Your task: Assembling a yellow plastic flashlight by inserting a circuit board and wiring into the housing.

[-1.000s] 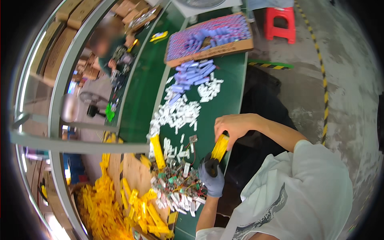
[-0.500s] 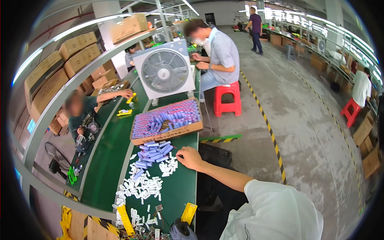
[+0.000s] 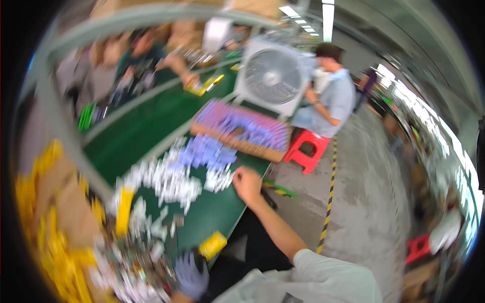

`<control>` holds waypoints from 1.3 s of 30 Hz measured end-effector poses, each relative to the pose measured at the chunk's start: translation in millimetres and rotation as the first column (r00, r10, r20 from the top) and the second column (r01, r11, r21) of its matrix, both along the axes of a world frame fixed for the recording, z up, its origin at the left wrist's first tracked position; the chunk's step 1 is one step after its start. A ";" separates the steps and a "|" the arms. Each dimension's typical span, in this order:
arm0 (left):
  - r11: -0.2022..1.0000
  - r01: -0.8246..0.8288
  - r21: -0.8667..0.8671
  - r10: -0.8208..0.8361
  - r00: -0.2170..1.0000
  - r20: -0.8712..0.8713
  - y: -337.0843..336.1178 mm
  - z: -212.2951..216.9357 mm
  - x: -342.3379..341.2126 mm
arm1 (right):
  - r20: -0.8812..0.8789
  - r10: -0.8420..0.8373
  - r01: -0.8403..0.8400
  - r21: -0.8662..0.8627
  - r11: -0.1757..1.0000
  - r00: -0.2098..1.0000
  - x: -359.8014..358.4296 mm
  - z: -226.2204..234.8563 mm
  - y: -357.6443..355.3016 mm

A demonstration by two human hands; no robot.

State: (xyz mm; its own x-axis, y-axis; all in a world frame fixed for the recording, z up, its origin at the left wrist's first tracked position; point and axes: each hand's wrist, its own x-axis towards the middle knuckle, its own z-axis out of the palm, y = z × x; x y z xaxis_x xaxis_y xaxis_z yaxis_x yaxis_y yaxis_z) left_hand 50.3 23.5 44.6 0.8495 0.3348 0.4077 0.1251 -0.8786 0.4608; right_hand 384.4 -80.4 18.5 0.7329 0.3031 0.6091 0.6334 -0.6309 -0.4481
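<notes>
My left hand (image 3: 192, 276), in a grey-purple glove, is at the near edge of the green workbench (image 3: 222, 218). A yellow plastic case (image 3: 212, 246) sticks out from its thumb side and appears gripped there, though motion blurs the fingers. My bare right hand (image 3: 247, 185) rests at the right edge of the bench, fingers curled together; what they hold is hidden. Just left of it lies a small heap of white pieces (image 3: 218, 180). Behind are loose purple cylindrical cells (image 3: 206, 152), and a larger spread of white pieces (image 3: 164, 178) lies farther left.
Beyond the cells stands a cardboard tray (image 3: 242, 144) full of cells, then a box fan (image 3: 272, 77). Another yellow case (image 3: 124, 211) and mixed small parts (image 3: 134, 265) lie left. Co-workers sit across the bench and on a red stool (image 3: 309, 151). Yellow pieces (image 3: 55, 247) lie at far left.
The view has turned, so the bench now slants and more of the near-left parts and of my gloved hand shows. Both hands stay at about the same bench places.
</notes>
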 end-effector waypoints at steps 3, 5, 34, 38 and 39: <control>0.997 0.060 -0.054 -0.061 0.998 -0.014 1.5 9.8 8.6 | 0.055 0.081 -0.082 0.004 0.997 0.995 18.5 5.2 -16.7; 0.991 0.057 -0.117 -0.056 0.998 0.007 6.8 9.4 -7.9 | 0.091 0.143 -0.140 -0.041 0.989 0.985 4.2 16.8 -0.4; 0.993 0.091 -0.074 -0.086 0.994 0.067 -0.5 -10.7 -16.1 | -0.335 0.800 -0.662 0.449 0.600 0.498 -118.4 30.1 -42.6; 0.994 0.081 -0.073 -0.076 0.994 0.080 -0.8 -12.2 -15.6 | -0.358 0.836 -0.854 0.165 0.494 0.415 -144.9 41.1 -42.3; 0.993 0.086 -0.076 -0.080 0.994 0.079 -1.3 -12.7 -15.1 | -0.249 0.864 -0.874 0.107 0.474 0.438 -143.5 41.5 -42.4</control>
State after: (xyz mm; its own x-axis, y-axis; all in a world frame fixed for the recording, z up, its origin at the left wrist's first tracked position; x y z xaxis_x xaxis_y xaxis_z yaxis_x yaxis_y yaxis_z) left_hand 35.1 22.2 31.9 0.8435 0.2985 0.4466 0.0158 -0.8449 0.5347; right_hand 240.9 -122.7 60.0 0.1845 0.8807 0.4364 0.7348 0.1713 -0.6563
